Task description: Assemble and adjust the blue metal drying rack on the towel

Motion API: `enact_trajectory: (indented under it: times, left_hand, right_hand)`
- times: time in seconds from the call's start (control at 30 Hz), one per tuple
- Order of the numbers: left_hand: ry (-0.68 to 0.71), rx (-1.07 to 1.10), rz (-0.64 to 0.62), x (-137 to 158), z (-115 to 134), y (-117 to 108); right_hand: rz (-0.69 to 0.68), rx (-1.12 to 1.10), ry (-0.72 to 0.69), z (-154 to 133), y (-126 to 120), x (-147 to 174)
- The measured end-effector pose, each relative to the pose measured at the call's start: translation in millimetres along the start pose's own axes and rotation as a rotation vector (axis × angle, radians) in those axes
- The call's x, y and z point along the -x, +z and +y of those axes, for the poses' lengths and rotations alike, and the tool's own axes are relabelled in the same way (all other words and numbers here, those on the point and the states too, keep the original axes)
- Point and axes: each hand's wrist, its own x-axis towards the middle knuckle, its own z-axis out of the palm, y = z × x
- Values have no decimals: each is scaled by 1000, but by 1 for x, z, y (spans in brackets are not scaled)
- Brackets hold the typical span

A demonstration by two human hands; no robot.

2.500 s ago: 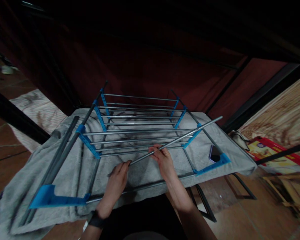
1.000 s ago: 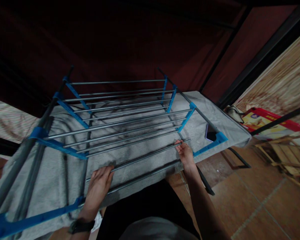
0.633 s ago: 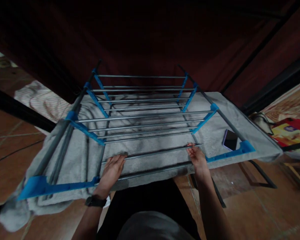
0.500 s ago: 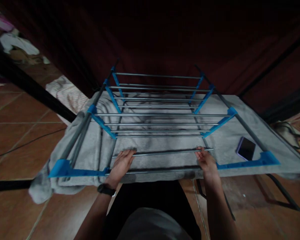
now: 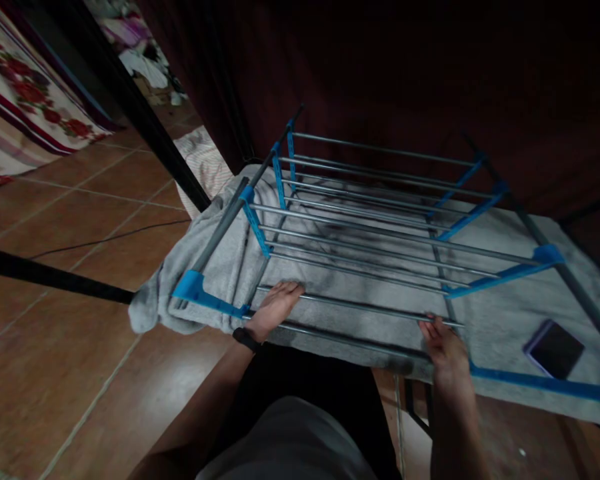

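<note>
A rack of grey metal tubes point(image 5: 400, 235) joined by blue plastic brackets point(image 5: 500, 275) lies on a bed-like surface covered with a grey blanket point(image 5: 325, 288). Close to me, a loose-looking metal rod point(image 5: 363, 307) runs from hand to hand, just beyond the rack's front tube point(image 5: 350, 339). My left hand point(image 5: 275, 308), with a black band at the wrist, is closed on the rod's left part. My right hand point(image 5: 443, 340) pinches the same rod near its right end. Whether the rod's ends sit in anything is unclear.
A phone point(image 5: 554, 349) lies on the blanket at right. Black frame bars point(image 5: 55, 275) cross the left side. A thin cable point(image 5: 115, 237) runs over the tiled floor point(image 5: 105, 393). Dark red cloth point(image 5: 380, 73) hangs behind, and a floral curtain point(image 5: 35, 87) hangs at far left.
My view has swung left, so the rack appears shifted right and tilted, and the floral curtain has come into sight. Both hands remain on the rod.
</note>
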Motion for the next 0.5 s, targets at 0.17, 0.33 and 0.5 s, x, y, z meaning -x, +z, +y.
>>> enact_trajectory:
  times: [0.17,0.33,0.5]
  left_hand:
    - [50,-72,-33,-2,1,1]
    - [58,-88,-47,-3,3,0]
    - [95,-111,-69,-3,6,-4]
  right_hand:
    - [-30,54,-39,1,0,-4]
    - [2,57,-29,3,0,-8]
    - [-18,99,-62,1,2,1]
